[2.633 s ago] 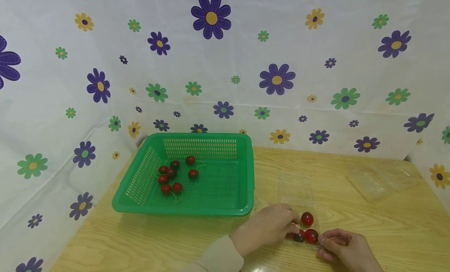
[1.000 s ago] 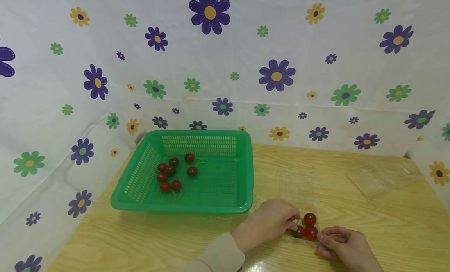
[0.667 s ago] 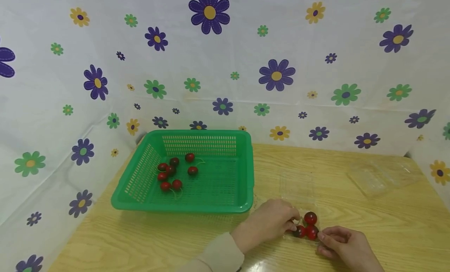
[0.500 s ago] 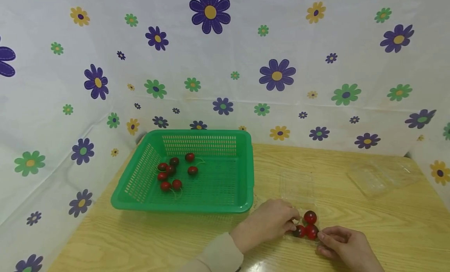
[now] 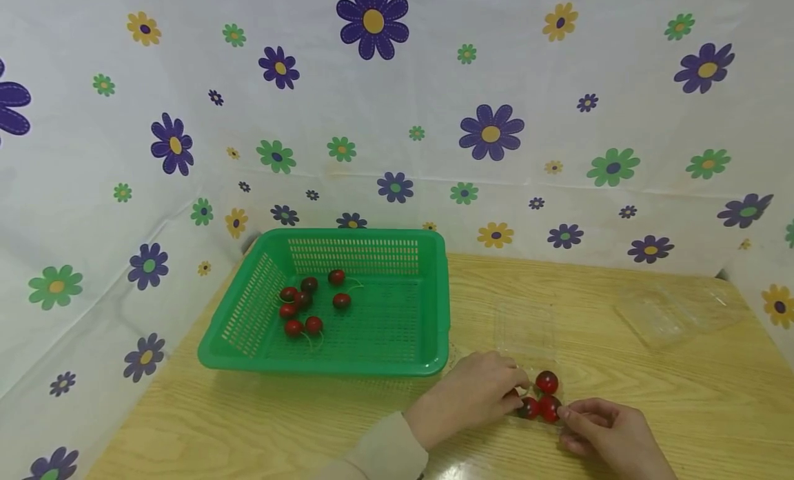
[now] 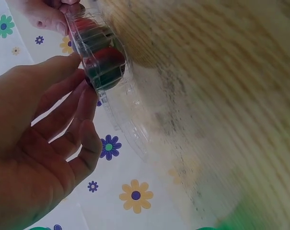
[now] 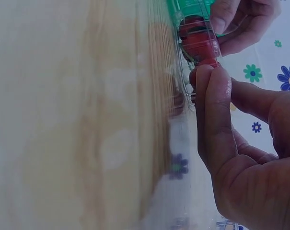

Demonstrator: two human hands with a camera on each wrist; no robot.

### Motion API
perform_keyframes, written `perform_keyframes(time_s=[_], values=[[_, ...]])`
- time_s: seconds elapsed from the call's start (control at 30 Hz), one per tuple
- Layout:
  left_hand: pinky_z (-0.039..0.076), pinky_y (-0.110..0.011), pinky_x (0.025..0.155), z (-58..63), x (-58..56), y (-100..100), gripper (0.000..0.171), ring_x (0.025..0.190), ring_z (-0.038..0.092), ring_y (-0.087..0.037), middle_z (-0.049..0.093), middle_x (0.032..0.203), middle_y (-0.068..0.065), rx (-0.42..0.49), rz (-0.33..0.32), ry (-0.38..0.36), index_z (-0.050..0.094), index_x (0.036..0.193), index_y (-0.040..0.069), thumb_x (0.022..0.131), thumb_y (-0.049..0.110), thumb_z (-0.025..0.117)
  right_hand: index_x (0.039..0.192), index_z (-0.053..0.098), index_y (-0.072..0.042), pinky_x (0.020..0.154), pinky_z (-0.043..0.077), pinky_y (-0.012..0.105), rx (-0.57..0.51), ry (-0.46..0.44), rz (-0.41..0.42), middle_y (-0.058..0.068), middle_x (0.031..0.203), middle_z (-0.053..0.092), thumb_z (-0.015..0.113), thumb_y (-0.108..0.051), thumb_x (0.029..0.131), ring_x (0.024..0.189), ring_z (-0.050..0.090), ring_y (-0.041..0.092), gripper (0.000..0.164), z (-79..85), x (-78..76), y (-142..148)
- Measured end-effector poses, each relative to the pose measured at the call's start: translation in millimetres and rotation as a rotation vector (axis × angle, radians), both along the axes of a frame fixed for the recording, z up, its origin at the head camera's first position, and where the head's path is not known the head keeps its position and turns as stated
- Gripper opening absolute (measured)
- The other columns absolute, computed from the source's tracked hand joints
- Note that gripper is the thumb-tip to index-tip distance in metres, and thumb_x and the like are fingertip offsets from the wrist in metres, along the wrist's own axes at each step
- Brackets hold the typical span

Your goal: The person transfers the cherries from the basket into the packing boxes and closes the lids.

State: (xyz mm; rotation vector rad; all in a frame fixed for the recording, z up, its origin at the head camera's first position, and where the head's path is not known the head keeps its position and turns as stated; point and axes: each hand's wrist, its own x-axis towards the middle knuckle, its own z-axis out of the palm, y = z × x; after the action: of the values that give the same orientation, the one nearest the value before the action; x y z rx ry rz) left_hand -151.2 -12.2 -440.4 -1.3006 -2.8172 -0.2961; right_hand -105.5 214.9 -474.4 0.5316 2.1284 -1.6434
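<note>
A small clear plastic clamshell box (image 5: pixel 524 328) lies with its lid laid back on the wooden table. Several dark red cherries (image 5: pixel 547 382) sit in its near half. My left hand (image 5: pixel 474 392) reaches in from the left. Its thumb and fingertips pinch a cherry (image 5: pixel 512 393) that they mostly cover. In the left wrist view the fingers of my left hand (image 6: pixel 49 115) bend at the box wall beside a cherry (image 6: pixel 105 67). From the right, my right hand (image 5: pixel 611 432) pinches the box's near right corner. In the right wrist view its fingertips (image 7: pixel 216 86) press against the wall.
A green plastic basket (image 5: pixel 437 314) stands to the left, with several stemmed cherries (image 5: pixel 302 300) toward its left side. Another clear plastic clamshell (image 5: pixel 670 314) lies at the back right of the table (image 5: pixel 279 425). A white flowered cloth (image 5: pixel 422 87) hangs behind and at the sides.
The rear cherry in the box has shifted slightly right, and the left fingertips have moved a little at the near left cherries. The right hand stays at the corner. The head view has tilted slightly.
</note>
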Motion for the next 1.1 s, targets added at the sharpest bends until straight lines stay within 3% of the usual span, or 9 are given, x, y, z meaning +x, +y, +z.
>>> perform_keyframes(time_s=[0.17, 0.43, 0.73, 0.9, 1.1], values=[[0.047, -0.008, 0.071, 11.7, 2.6, -3, 0.016, 0.081, 0.063, 0.003, 0.075, 0.101, 0.01, 0.039, -0.002, -0.044, 0.078, 0.11, 0.021, 0.098, 0.029, 0.07, 0.125, 0.059, 0.014, 0.068, 0.063, 0.03, -0.003, -0.005, -0.009, 0.006, 0.091, 0.078, 0.067, -0.014, 0.099, 0.076, 0.077, 0.021, 0.039, -0.8, -0.2, 1], [0.047, -0.005, 0.074, 51.5, 9.5, -26, 0.02, 0.089, 0.063, 0.004, 0.073, 0.109, 0.01, 0.125, -0.015, -0.135, 0.076, 0.116, 0.02, 0.103, 0.027, 0.062, 0.128, 0.057, 0.015, 0.07, 0.063, 0.03, -0.008, -0.013, -0.007, 0.006, 0.09, 0.078, 0.067, -0.014, 0.099, 0.077, 0.077, 0.021, 0.042, -0.7, -0.9, 1], [0.051, -0.013, 0.077, 78.0, 8.3, -81, 0.016, 0.089, 0.067, -0.006, 0.075, 0.106, 0.005, 0.24, -0.009, -0.074, 0.076, 0.111, 0.014, 0.102, 0.021, 0.065, 0.126, 0.058, 0.015, 0.069, 0.063, 0.029, -0.004, -0.012, -0.015, 0.005, 0.087, 0.077, 0.067, -0.011, 0.099, 0.075, 0.077, 0.02, 0.038, -1.6, 0.3, 1], [0.056, -0.019, 0.079, 92.5, 4.7, -118, 0.015, 0.089, 0.069, -0.008, 0.076, 0.103, 0.003, 0.264, 0.06, -0.029, 0.076, 0.109, 0.011, 0.099, 0.018, 0.068, 0.125, 0.059, 0.014, 0.069, 0.063, 0.029, 0.004, -0.013, -0.018, 0.005, 0.088, 0.077, 0.067, -0.011, 0.099, 0.075, 0.076, 0.02, 0.037, -1.3, 1.1, 1], [0.058, -0.024, 0.08, 114.7, -5.3, -161, 0.015, 0.089, 0.07, -0.008, 0.075, 0.103, 0.003, 0.221, 0.198, -0.057, 0.076, 0.111, 0.013, 0.099, 0.016, 0.068, 0.125, 0.06, 0.012, 0.07, 0.063, 0.029, 0.002, -0.013, -0.016, 0.005, 0.089, 0.077, 0.067, -0.012, 0.099, 0.076, 0.076, 0.02, 0.036, -1.3, 0.0, 1]])
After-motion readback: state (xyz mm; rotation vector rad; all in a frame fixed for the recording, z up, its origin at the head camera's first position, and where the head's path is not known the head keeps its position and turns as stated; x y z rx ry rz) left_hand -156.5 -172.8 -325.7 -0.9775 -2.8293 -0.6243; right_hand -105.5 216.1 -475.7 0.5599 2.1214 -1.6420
